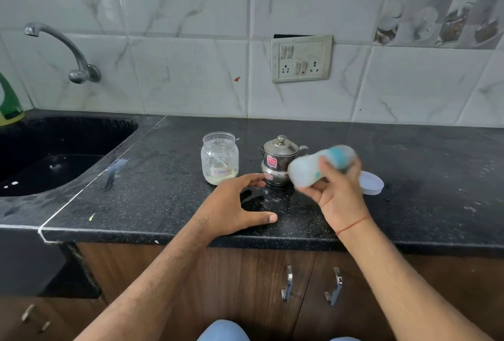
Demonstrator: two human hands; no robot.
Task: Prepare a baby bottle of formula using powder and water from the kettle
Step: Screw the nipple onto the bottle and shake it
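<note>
1. Black speckled stone forms the countertop (409,166), backed by white marbled wall tiles with a switch-and-socket plate (301,59) set into them.
2. To the left, a dark sink (81,136) is sunk into the counter, with a curved metal tap (65,51) on the wall above it and a green bottle (9,100) at the far left edge.
3. The right hand (338,190) is raised above the counter, its fingers curled round a baby bottle (321,164), which is tilted on its side and smeared by motion blur; a teal band shows near one end.
4. The left hand (234,204) rests flat on the counter, fingers spread and relaxed, holding nothing; its fingertips lie just in front of the jar.
5. An uncapped glass jar (219,157) labelled "Formula" stands on the counter, with a little pale powder at its bottom.
6. Just right of the jar stands a small steel kettle (278,160) with its lid on, partly hidden behind the bottle.
7. A white lid (372,183) lies flat on the counter beyond the right hand.
8. Below the counter edge are wooden cabinet doors with metal handles (287,283).
</note>
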